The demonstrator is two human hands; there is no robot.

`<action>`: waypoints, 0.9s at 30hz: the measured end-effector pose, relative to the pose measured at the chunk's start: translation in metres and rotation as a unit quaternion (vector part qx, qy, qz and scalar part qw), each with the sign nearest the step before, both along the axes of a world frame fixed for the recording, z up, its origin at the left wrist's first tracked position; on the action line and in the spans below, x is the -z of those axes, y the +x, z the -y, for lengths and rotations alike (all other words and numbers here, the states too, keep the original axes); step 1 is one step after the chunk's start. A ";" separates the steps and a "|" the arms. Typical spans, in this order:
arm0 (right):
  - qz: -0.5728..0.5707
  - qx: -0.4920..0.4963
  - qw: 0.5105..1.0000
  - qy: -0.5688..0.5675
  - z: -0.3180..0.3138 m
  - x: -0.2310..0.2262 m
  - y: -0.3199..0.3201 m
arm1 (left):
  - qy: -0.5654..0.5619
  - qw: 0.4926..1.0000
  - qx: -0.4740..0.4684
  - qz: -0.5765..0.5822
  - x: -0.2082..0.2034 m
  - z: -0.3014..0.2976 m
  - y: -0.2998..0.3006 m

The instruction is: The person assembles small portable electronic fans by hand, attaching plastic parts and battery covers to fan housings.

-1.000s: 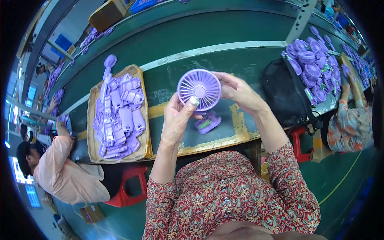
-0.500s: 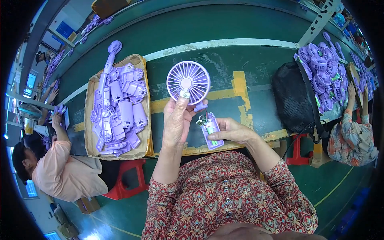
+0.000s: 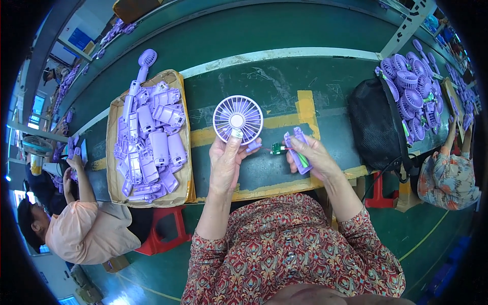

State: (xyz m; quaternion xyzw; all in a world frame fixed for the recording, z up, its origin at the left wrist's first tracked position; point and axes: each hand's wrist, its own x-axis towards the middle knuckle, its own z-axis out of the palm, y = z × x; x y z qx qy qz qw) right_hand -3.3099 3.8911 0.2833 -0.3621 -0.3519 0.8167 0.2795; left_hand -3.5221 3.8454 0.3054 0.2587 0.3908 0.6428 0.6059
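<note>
Purple fan (image 3: 237, 120) | faceup | left hand (image 3: 225, 162) gripping | handle (image 3: 294, 151) | axis away-left | right hand (image 3: 321, 160) gripping

1. On our table (image 3: 333, 145), a box (image 3: 186, 185) of casings (image 3: 146, 120) lies left.
2. Before us, we have a fan (image 3: 237, 120) between box and bag (image 3: 373, 124).
3. Right of the bag lie piled fans (image 3: 407, 80).

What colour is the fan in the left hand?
The fan is light purple; the head view shows it best.
</note>
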 end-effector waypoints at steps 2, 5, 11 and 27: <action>0.035 0.036 0.998 0.031 -0.004 -0.005 0.002 | -0.010 0.998 -0.014 -0.061 0.003 -0.001 0.001; 0.037 0.090 0.992 0.076 -0.009 -0.014 0.003 | -0.027 0.997 0.006 -0.065 0.015 -0.002 0.005; 0.064 0.075 0.991 0.093 -0.022 -0.010 0.005 | -0.023 0.997 0.074 0.002 0.001 0.004 0.020; 0.018 -0.036 0.999 0.027 0.024 -0.002 -0.022 | -0.033 0.998 -0.027 -0.043 0.023 0.002 0.044</action>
